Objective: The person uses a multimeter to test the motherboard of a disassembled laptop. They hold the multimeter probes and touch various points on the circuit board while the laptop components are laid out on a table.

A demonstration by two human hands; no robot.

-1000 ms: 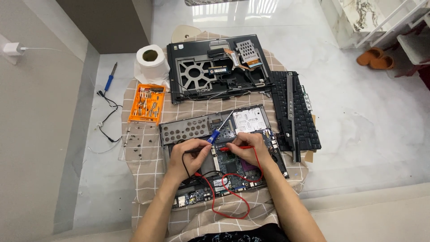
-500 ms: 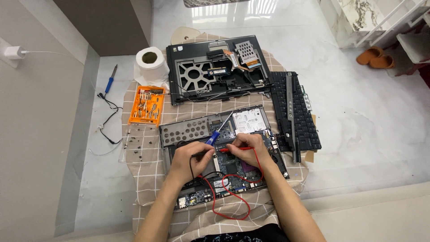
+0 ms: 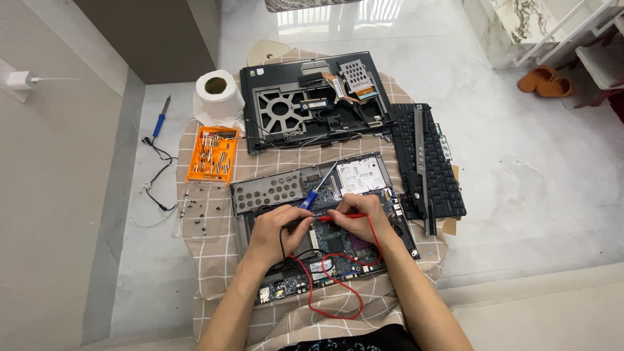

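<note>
Left hand (image 3: 276, 231) pinches black probe (image 3: 300, 221), right hand (image 3: 359, 218) pinches red probe (image 3: 339, 217), tips hidden on laptop board (image 3: 338, 244).

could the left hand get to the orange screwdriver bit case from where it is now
Probably yes. The left hand holds a black probe on the opened laptop circuit board; the orange plastic bit case lies open on the checked cloth up-left, nothing between, though the hand is occupied.
</note>
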